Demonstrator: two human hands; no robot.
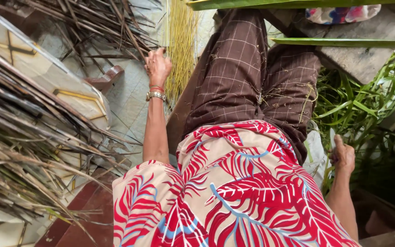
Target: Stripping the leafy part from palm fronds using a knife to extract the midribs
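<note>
My left hand (157, 66), with a metal watch and a red band at the wrist, reaches forward to the left edge of a bundle of thin yellow sticks (182, 50). Its fingers are closed around one or two of those sticks. My right hand (342, 156) rests low beside my right hip, curled into a fist with the thumb up. It grips a slim pale strip (332, 141) at the edge of a heap of green leaves (357, 105). Whether that strip is a blade or a leaf I cannot tell. My brown checked trousers (243, 73) lie between the hands.
A big pile of dry brown leaf ribs (19, 151) fills the left over a patterned tile floor (129, 96). More dry stalks (97, 23) lie ahead on the left. Long green fronds (344, 42) cross a concrete slab (366, 59) at top right.
</note>
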